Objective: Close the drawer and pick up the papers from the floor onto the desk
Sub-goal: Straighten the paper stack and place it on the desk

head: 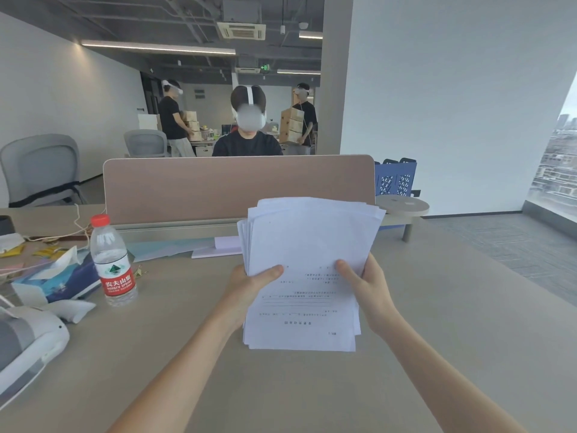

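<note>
A loose stack of white printed papers stands tilted over the grey desk, its lower edge at or just above the desktop. My left hand grips the stack's left side, thumb on the front sheet. My right hand grips the right side the same way. The text on the top sheet reads upside down to me. No drawer and no floor under the desk are in view.
A water bottle with a red cap stands left of the papers, beside a tissue box and a white headset. A tan divider panel closes the desk's far edge; a person sits behind it. Flat sheets lie under the divider.
</note>
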Demonstrator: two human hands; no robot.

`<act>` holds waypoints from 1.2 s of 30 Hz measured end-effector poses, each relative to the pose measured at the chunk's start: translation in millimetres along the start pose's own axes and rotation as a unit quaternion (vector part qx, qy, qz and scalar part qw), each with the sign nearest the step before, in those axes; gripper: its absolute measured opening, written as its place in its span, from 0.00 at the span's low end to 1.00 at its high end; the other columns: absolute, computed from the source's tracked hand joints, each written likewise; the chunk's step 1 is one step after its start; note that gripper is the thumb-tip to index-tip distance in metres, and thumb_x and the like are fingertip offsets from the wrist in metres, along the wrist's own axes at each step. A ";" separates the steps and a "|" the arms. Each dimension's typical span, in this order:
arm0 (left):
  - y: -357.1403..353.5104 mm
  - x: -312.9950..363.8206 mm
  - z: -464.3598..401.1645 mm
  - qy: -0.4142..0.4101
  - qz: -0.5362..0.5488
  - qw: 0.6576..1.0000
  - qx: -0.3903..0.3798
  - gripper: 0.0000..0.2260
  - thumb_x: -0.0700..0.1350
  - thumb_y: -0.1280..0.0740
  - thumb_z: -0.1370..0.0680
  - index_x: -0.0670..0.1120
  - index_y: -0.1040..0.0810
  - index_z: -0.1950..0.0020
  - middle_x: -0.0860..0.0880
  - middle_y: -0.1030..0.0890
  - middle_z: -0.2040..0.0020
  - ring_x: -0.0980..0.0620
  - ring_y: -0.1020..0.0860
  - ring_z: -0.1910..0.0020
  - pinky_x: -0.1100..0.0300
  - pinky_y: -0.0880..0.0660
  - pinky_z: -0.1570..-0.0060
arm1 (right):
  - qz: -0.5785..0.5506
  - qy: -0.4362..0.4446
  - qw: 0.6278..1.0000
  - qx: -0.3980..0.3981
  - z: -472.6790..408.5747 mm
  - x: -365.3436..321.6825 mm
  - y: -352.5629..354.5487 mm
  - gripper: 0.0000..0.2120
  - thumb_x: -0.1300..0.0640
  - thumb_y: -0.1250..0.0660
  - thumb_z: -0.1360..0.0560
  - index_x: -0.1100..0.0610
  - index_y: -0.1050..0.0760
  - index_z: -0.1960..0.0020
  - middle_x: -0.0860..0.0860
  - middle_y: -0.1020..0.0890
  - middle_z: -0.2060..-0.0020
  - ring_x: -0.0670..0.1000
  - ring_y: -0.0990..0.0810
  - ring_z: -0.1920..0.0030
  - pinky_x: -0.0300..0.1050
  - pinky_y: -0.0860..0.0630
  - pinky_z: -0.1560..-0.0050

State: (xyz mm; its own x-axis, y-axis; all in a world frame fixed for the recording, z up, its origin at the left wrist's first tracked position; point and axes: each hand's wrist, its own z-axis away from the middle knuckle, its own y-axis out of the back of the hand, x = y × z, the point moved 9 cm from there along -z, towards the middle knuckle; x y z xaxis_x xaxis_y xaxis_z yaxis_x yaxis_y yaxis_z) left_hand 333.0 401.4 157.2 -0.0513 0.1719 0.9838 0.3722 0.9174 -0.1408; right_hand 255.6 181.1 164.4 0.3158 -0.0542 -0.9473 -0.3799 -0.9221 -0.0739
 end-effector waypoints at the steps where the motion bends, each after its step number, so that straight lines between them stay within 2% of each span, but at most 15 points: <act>1: -0.2 2.2 -0.3 -0.007 -0.005 1.000 0.007 0.09 0.41 0.26 0.26 0.46 0.16 0.46 0.48 0.12 0.50 0.49 0.14 0.50 0.56 0.20 0.54 | 0.006 0.007 1.000 0.005 -0.9 -2.4 -0.1 0.13 0.60 0.33 0.20 0.52 0.24 0.37 0.47 0.15 0.43 0.49 0.16 0.42 0.42 0.21 0.49; 3: 0.3 7.1 -2.7 -0.022 -0.015 0.999 0.035 0.07 0.42 0.25 0.26 0.47 0.15 0.49 0.51 0.12 0.54 0.52 0.13 0.53 0.56 0.20 0.54 | 0.025 0.026 0.999 0.019 -4.5 -9.2 -0.4 0.14 0.60 0.33 0.20 0.51 0.25 0.36 0.46 0.15 0.43 0.47 0.17 0.42 0.45 0.21 0.45; 5: 0.9 12.5 -4.0 -0.037 -0.010 0.997 0.069 0.03 0.42 0.25 0.27 0.49 0.16 0.54 0.55 0.12 0.60 0.57 0.14 0.60 0.57 0.21 0.58 | 0.049 0.050 0.997 0.032 -6.9 -17.3 -2.2 0.14 0.59 0.35 0.20 0.50 0.26 0.35 0.45 0.17 0.41 0.47 0.18 0.40 0.49 0.22 0.41; 7: -0.1 17.5 -4.6 -0.052 0.002 0.994 0.093 0.03 0.43 0.25 0.27 0.50 0.17 0.57 0.57 0.13 0.64 0.59 0.14 0.63 0.57 0.20 0.60 | 0.069 0.077 0.994 0.038 -7.1 -25.8 -4.8 0.16 0.58 0.36 0.19 0.48 0.28 0.33 0.43 0.18 0.40 0.46 0.20 0.38 0.49 0.24 0.39; 9: 0.2 18.4 -5.1 -0.057 0.010 0.993 0.103 0.04 0.43 0.24 0.27 0.50 0.17 0.56 0.57 0.13 0.63 0.58 0.14 0.61 0.57 0.19 0.57 | 0.082 0.087 0.992 0.048 -4.5 -29.5 -5.6 0.16 0.57 0.37 0.19 0.46 0.30 0.33 0.38 0.19 0.42 0.43 0.21 0.39 0.45 0.24 0.41; 12: 3.9 2.4 -7.1 -0.015 0.003 0.996 0.090 0.07 0.46 0.23 0.29 0.48 0.16 0.52 0.52 0.12 0.57 0.51 0.13 0.56 0.54 0.19 0.54 | 0.081 0.069 0.993 0.056 0.7 -16.1 -3.1 0.10 0.56 0.35 0.20 0.43 0.28 0.44 0.31 0.19 0.52 0.36 0.20 0.48 0.42 0.23 0.46; 14: 3.8 -16.4 -7.1 0.023 -0.029 0.998 0.060 0.10 0.48 0.24 0.28 0.48 0.15 0.49 0.50 0.12 0.54 0.49 0.13 0.53 0.54 0.19 0.53 | 0.066 0.031 0.996 0.052 4.4 6.5 -0.6 0.06 0.54 0.33 0.20 0.45 0.28 0.46 0.34 0.18 0.53 0.40 0.19 0.48 0.44 0.22 0.47; 17: 6.9 -36.1 -5.5 0.052 -0.047 0.996 0.051 0.10 0.47 0.24 0.27 0.48 0.15 0.48 0.50 0.12 0.53 0.49 0.13 0.52 0.55 0.19 0.54 | 0.045 -0.022 0.997 0.050 8.3 36.6 5.3 0.08 0.51 0.32 0.21 0.49 0.27 0.44 0.44 0.18 0.47 0.49 0.18 0.42 0.48 0.21 0.44; 20: 5.9 -40.4 -5.3 0.056 -0.050 0.996 0.051 0.09 0.47 0.24 0.27 0.48 0.15 0.48 0.50 0.12 0.53 0.50 0.13 0.53 0.55 0.19 0.54 | 0.040 -0.044 0.997 0.043 10.5 48.1 5.5 0.09 0.49 0.31 0.23 0.46 0.26 0.44 0.44 0.17 0.45 0.47 0.18 0.42 0.51 0.21 0.42; 23: 4.6 -40.7 -5.7 0.052 -0.042 0.996 0.061 0.09 0.46 0.23 0.28 0.49 0.15 0.48 0.50 0.12 0.54 0.52 0.13 0.55 0.56 0.19 0.57 | 0.024 -0.045 0.998 0.038 12.1 49.9 2.9 0.11 0.50 0.30 0.23 0.43 0.26 0.42 0.43 0.17 0.44 0.44 0.18 0.42 0.50 0.21 0.42; 29: 5.5 -35.9 -3.5 0.033 -0.017 0.995 0.096 0.08 0.46 0.23 0.29 0.49 0.15 0.52 0.52 0.12 0.58 0.52 0.13 0.58 0.57 0.19 0.59 | 0.010 -0.029 0.999 0.033 16.6 40.5 3.7 0.11 0.52 0.30 0.22 0.46 0.24 0.41 0.44 0.17 0.43 0.46 0.18 0.41 0.49 0.22 0.43; 34: -0.3 -24.4 -2.6 0.018 0.010 0.998 0.058 0.09 0.44 0.25 0.27 0.45 0.16 0.48 0.48 0.12 0.53 0.49 0.13 0.54 0.55 0.19 0.58 | 0.032 0.012 0.999 0.038 15.3 18.9 14.0 0.11 0.52 0.30 0.22 0.47 0.25 0.41 0.44 0.16 0.44 0.46 0.18 0.41 0.54 0.22 0.39; 36: -1.8 -19.1 -4.0 0.005 0.011 0.999 0.039 0.11 0.43 0.26 0.26 0.43 0.17 0.45 0.46 0.12 0.51 0.47 0.14 0.52 0.56 0.20 0.59 | 0.043 0.035 0.998 0.037 12.4 4.7 16.9 0.12 0.52 0.31 0.22 0.45 0.25 0.40 0.44 0.17 0.43 0.46 0.18 0.40 0.54 0.22 0.39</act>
State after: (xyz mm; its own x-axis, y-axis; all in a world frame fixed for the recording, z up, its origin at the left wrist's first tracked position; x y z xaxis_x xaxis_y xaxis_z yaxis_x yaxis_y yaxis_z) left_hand 337.0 395.1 139.0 -0.0350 0.1882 0.9815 0.2994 0.9390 -0.1694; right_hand 239.9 170.1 154.8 0.3381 -0.1599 -0.9274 -0.4706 -0.8821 -0.0195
